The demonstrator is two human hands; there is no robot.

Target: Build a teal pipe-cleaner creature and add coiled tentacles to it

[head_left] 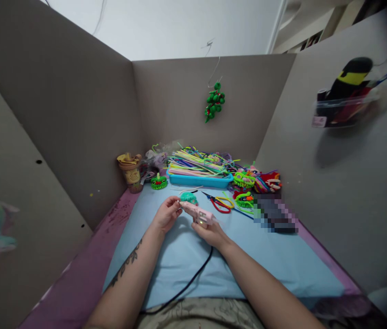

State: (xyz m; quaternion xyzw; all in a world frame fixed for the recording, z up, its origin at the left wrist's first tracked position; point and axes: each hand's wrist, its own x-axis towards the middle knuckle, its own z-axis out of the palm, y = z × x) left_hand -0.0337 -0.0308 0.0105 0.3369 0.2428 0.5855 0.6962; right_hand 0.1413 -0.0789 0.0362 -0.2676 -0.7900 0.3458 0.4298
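My right hand [210,232] is closed round the handle of a pale pink glue gun [198,213], whose black cord runs down toward my lap. The gun's nozzle points left, right at the fingertips of my left hand [167,213]. Those fingers are pinched together on something too small to make out. Just behind the nozzle, a teal fuzzy round piece [189,198] rests on the blue cloth [176,269]. To its right lie scissors [221,204] with one red and one yellow handle loop, blades partly spread.
A blue tray [200,181] piled with colourful pipe cleaners [196,162] stands at the back. Left of it are a green fuzzy figure [159,183] and a brown cup [131,173]. A blurred dark device [277,214] lies right. Grey partitions [179,105] enclose the table.
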